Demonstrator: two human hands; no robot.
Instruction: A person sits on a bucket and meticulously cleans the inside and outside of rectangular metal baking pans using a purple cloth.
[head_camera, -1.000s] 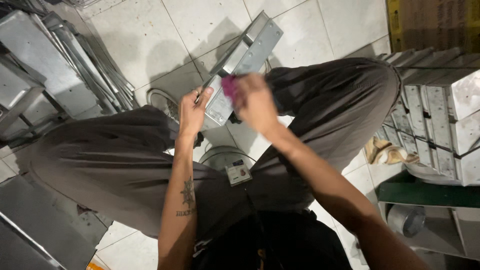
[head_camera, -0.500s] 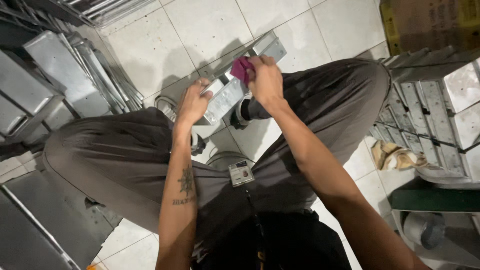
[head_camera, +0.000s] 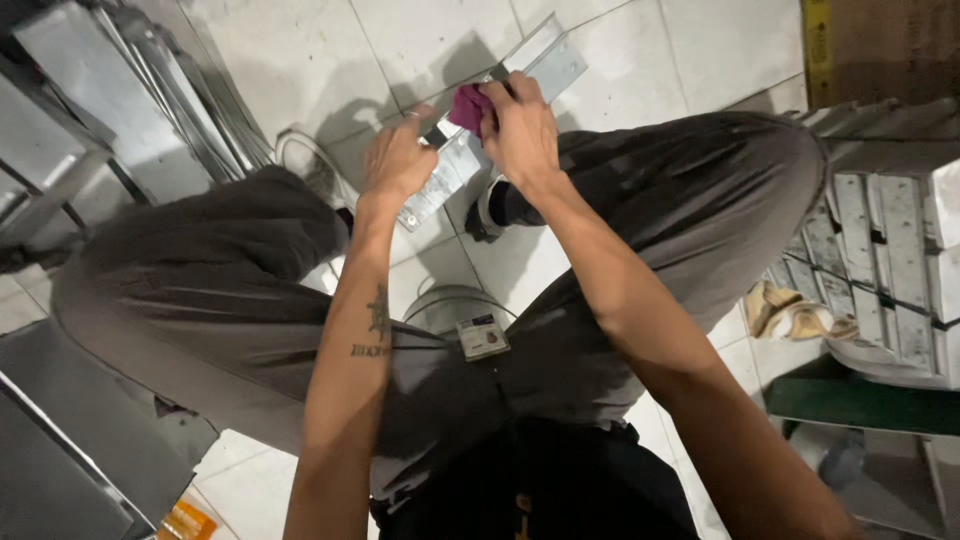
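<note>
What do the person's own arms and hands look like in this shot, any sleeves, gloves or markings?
Both arms are bare to above the elbow, with no sleeves showing, and the left hand and right hand wear no gloves. The left forearm carries a small dark tattoo, a figure over a short line of lettering. No watch or bracelet shows on either wrist.

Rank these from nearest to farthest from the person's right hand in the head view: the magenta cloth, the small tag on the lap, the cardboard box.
From the right hand:
1. Magenta cloth, gripped in its fingers against the metal bracket.
2. Small tag, below on the lap.
3. Cardboard box, top right corner.
</note>
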